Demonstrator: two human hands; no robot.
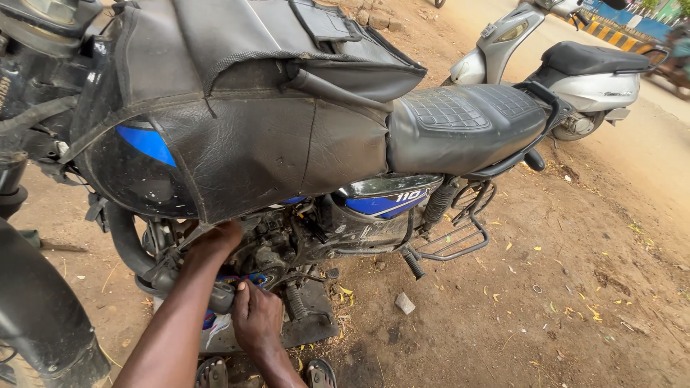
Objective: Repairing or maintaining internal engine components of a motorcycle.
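1. Left hand (214,243): reaches up into the engine (277,248) of the motorcycle (287,144), just under the tank cover (237,144). Fingers are tucked behind engine parts and hidden; cannot tell whether the grip is apart or clamped on anything.
2. Right hand (256,316): lower and nearer the camera, knuckles up, fingers curled together at the bottom of the engine, touching a multicoloured cloth (241,280). Whether the grip clamps the cloth or a part behind it cannot be told.
3. Cloth: lies at the base of the engine, between the two hands, partly covered by the left forearm.
4. Engine: sits below the black, cracked tank cover, ahead of the blue side panel (388,203) and the rear spring (440,201).
5. Seat (460,126): black, quilted top, behind the tank.
6. Footrest (412,264): sticks out to the rear of the engine, above bare dirt ground (560,287) with scattered yellow leaves.
7. Sandalled toes (213,372) show at the bottom edge, below the hands.
8. Silver scooter (568,65): parked well apart, beyond the seat.
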